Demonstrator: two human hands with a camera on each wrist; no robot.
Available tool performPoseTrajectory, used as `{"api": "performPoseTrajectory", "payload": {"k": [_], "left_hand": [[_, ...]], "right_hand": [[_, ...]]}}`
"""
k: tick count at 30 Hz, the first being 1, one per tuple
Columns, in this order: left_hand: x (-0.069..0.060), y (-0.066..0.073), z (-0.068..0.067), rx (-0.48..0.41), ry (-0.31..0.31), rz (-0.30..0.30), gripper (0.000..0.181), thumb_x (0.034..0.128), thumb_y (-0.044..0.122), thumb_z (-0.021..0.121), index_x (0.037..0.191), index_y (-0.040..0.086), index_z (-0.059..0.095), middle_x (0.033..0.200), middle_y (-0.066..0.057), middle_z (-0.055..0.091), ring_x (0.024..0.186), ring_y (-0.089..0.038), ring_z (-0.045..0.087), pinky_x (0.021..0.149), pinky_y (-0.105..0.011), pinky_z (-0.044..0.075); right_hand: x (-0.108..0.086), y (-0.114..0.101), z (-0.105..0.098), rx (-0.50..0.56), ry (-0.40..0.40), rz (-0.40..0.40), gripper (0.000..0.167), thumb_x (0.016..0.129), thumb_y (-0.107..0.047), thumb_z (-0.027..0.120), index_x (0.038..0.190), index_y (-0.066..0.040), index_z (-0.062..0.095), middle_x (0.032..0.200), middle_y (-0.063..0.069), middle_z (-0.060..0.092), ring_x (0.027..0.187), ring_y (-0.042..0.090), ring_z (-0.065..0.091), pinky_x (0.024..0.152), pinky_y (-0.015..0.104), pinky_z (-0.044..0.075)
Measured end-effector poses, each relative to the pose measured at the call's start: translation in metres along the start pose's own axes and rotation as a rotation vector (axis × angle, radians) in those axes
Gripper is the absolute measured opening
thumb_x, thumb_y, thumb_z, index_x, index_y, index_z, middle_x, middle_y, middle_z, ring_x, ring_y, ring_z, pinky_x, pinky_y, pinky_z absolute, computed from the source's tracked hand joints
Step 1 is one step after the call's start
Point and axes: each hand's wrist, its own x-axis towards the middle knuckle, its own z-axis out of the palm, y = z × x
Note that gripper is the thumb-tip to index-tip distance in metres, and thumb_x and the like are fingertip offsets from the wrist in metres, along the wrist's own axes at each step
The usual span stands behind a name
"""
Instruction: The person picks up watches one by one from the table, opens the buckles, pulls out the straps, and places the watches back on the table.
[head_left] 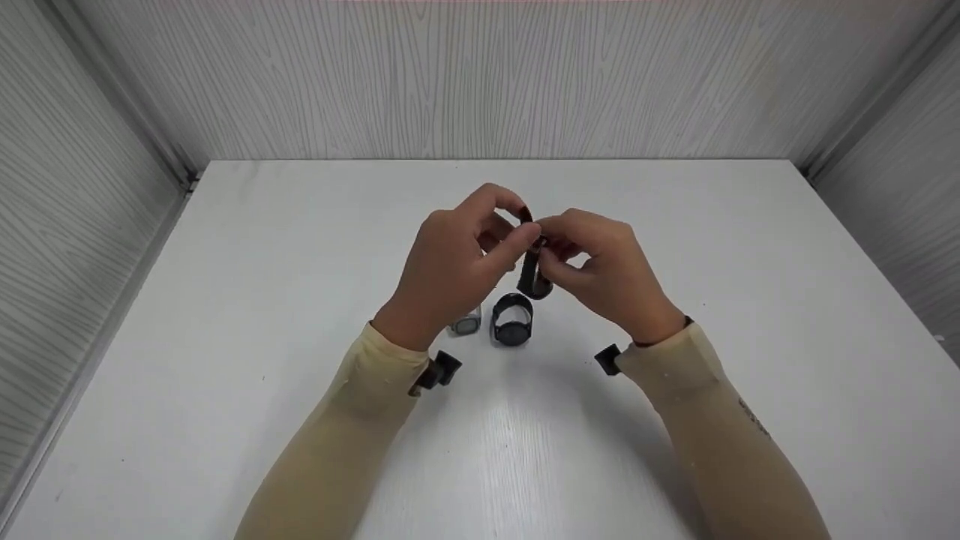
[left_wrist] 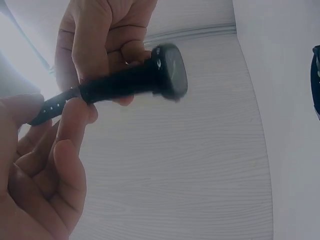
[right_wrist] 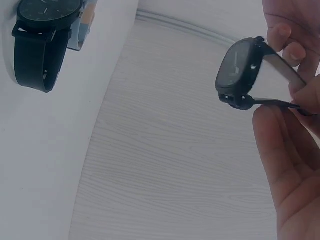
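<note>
Held black watch (head_left: 531, 277), strap pinched by our left hand (head_left: 457, 247) and right hand (head_left: 600, 259) above the counter (head_left: 300, 240), second watch (head_left: 513, 334) at its seven o'clock, grey watch (head_left: 466, 325) at eight, partly hidden by our left wrist (head_left: 405, 328)

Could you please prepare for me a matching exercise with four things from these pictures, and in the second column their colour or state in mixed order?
1. Raised watch
2. Round-dialled watch on the table
3. Small item just left of it (head view)
4. Sleeves

A. Beige
B. Grey
C. Pinched by the left hand and the right hand
D. Black, touched by no hand

Pairs: 1-C; 2-D; 3-B; 4-A
</note>
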Motion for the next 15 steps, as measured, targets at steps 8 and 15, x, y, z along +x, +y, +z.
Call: {"api": "performPoseTrajectory", "payload": {"k": [8, 15], "left_hand": [[0.0005, 0.0013, -0.0013, -0.010, -0.029, -0.018, 0.013, 0.1013, 0.019, 0.061, 0.108, 0.009, 0.064, 0.079, 0.006, 0.075, 0.066, 0.001, 0.063, 0.058, -0.026, 0.046], [0.0013, 0.0010, -0.0024, 0.017, -0.054, -0.007, 0.024, 0.1065, 0.021, 0.056, 0.126, 0.010, 0.065, 0.084, 0.005, 0.074, 0.064, -0.001, 0.060, 0.054, -0.026, 0.043]], "right_hand": [[-0.0017, -0.0011, 0.0015, -0.024, -0.003, -0.014, 0.036, 0.092, 0.010, 0.066, 0.123, -0.006, 0.071, 0.106, 0.003, 0.073, 0.086, 0.013, 0.071, 0.075, 0.025, 0.059], [-0.0005, -0.0008, 0.0023, -0.013, -0.003, -0.038, 0.028, 0.092, 0.011, 0.065, 0.117, -0.002, 0.066, 0.108, 0.004, 0.074, 0.085, 0.013, 0.072, 0.077, 0.026, 0.060]]}}
